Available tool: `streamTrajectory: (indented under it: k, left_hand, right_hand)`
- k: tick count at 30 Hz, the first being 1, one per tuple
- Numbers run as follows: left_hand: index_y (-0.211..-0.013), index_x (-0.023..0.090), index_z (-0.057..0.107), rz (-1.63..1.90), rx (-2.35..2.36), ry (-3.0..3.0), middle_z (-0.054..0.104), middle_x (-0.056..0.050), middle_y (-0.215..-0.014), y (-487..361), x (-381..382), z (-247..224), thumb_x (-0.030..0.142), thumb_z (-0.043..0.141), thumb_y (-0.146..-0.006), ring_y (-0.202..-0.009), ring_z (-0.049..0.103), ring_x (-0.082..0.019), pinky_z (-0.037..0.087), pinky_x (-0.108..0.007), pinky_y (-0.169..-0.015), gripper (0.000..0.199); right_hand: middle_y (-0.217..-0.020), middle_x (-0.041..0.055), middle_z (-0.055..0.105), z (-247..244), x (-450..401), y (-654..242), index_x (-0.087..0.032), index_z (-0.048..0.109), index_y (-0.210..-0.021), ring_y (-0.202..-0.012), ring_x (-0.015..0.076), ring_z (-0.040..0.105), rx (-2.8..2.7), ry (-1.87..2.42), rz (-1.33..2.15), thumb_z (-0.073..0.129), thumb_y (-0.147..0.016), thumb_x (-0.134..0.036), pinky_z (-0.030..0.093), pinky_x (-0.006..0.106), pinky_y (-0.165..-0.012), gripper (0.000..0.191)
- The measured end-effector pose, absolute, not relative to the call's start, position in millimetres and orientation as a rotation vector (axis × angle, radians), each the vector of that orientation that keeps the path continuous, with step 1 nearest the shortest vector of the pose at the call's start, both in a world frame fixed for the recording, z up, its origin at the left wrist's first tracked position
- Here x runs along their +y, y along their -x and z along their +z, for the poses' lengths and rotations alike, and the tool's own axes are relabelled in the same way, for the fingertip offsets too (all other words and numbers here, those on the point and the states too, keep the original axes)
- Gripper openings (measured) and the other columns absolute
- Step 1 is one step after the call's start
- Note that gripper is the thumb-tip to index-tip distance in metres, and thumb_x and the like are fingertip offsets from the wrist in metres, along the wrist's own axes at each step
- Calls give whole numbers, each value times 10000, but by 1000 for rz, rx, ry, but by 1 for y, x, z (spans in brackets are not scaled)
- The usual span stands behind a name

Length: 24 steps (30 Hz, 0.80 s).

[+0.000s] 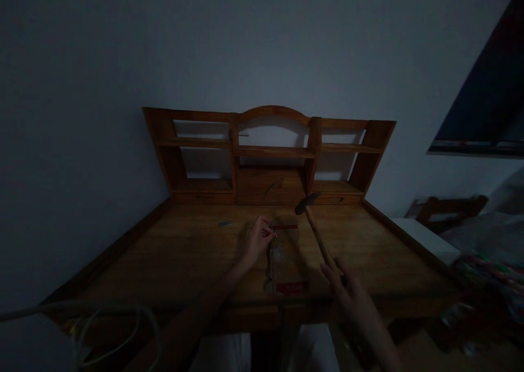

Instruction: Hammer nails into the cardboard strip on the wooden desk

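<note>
My right hand (341, 279) is wrapped around the wooden handle of a hammer (317, 231), whose dark head is raised over the desk, up and to the right of my left hand. My left hand (261, 234) is closed in a pinch at the upper left of a flat panel (289, 257) with red bands at its far and near ends. A tiny bright glint shows at those fingertips, too small to name. The panel lies on the wooden desk (184, 257), its left edge looking ragged.
A small greyish strip (225, 224) lies left of my left hand. Behind stands a wooden shelf unit (274, 152) against the wall. Pale cables (110, 306) loop at the lower left. To the right are a white surface (423, 238) and a wooden chair back (450, 205). The room is dim.
</note>
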State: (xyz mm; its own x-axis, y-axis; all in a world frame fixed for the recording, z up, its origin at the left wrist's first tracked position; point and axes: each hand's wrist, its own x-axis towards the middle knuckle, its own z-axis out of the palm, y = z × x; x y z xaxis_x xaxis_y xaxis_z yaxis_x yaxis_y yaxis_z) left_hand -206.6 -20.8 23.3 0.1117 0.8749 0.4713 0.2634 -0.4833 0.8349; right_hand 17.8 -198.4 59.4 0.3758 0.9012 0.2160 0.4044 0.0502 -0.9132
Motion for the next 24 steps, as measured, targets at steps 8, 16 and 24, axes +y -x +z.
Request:
streamTrajectory:
  k: [8, 16, 24]
  left_hand:
    - [-935, 230, 428, 1369, 1076, -1836, 633, 45, -686, 210, -24, 28, 211, 664, -722, -645, 646, -146, 462, -233, -584, 318]
    - [-874, 225, 419, 1334, 1111, -1805, 629, 31, -714, 211, -25, 30, 242, 689, -695, -661, 634, -148, 439, -231, -573, 324]
    - [-774, 221, 419, 1305, 1244, -1948, 577, 59, -665, 213, -24, 25, 239, 674, -694, -596, 564, -119, 364, -210, -518, 268]
  right_hand:
    - [-1096, 145, 675, 105, -227, 9, -168, 558, -1224, -1024, 275, 635, -1542, 1661, 617, 496, -845, -546, 490, 294, -784, 538]
    - [-995, 118, 701, 102, -221, 23, -186, 536, -1233, -946, 264, 660, -1623, 1636, 613, 477, -864, -530, 484, 300, -763, 508]
    - [-1021, 141, 692, 91, -217, 37, -172, 560, -1176, -987, 271, 650, -1637, 1623, 647, 444, -892, -499, 482, 313, -784, 448]
